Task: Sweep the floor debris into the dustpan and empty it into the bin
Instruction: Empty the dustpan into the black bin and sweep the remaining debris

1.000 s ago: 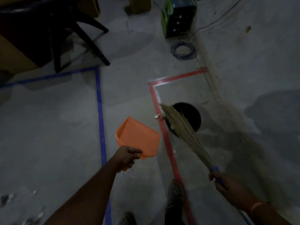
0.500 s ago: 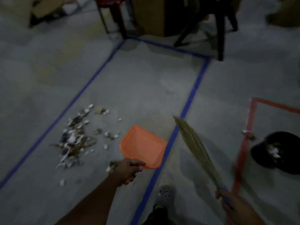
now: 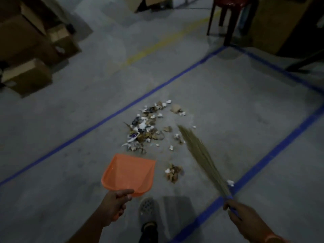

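Left hand (image 3: pixel 114 204) (fist) on dustpan (image 3: pixel 128 172)

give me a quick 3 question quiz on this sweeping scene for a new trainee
1. True or false: the orange dustpan already holds debris.
2. Which hand holds the broom? A) left hand B) right hand C) neither
3. Fill in: the main debris pile lies inside a floor area marked with ____ tape.

Key
1. False: the pan looks empty, held by the left hand short of the pile.
2. B: the right hand grips the broom's blue handle, bristles reaching to the pile's right edge.
3. Blue: the blue tape runs behind the pile. A smaller clump sits right of the dustpan.
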Motion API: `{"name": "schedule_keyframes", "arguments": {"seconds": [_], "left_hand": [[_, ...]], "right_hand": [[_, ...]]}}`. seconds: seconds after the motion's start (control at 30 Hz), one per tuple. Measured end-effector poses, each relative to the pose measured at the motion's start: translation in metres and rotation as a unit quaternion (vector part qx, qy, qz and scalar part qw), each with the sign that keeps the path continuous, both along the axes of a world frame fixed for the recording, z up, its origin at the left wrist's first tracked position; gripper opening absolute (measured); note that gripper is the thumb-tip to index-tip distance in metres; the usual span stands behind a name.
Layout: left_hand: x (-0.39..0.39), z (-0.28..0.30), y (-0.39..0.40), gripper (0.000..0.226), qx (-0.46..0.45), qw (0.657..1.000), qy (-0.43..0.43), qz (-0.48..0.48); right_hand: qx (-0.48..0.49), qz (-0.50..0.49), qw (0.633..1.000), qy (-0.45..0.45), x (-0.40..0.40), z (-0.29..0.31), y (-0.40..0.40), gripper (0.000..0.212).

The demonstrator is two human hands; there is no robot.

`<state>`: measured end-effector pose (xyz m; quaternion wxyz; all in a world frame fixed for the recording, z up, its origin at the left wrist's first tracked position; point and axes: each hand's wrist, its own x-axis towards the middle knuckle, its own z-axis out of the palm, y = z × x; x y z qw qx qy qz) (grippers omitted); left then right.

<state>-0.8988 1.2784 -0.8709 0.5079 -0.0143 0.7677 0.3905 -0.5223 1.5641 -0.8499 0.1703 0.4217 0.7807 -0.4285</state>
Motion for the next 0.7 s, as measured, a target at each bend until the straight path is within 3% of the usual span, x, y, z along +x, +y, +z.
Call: {"name": "schedule_keyframes", "arguments": {"seconds": [0.2, 0.3, 0.4, 0.7], "left_hand": [[-0.136, -0.088, -0.069, 0.025, -0.029, 0.999, -0.041, 0.022], [-0.195, -0.155, -0.075, 0.021, -0.031, 0.998, -0.043, 0.035], [-0.238, -0.226, -0.081, 0.020, -0.035, 0.997, -0.052, 0.035], [-0.284, -0.398, -0.064, 0.022, -0.024, 0.997, -0.052, 0.055]], "right_hand": [[0.046, 0.111, 0.992, -0.048, -0.177, -0.065, 0.024, 0.048], [0.053, 0.156, 0.985, -0.056, -0.265, -0.117, 0.048, 0.029], [0.057, 0.131, 0.989, -0.037, -0.341, -0.178, 0.077, 0.019], [0.176, 0.180, 0.968, 0.019, -0.477, -0.361, 0.183, 0.016]]}}
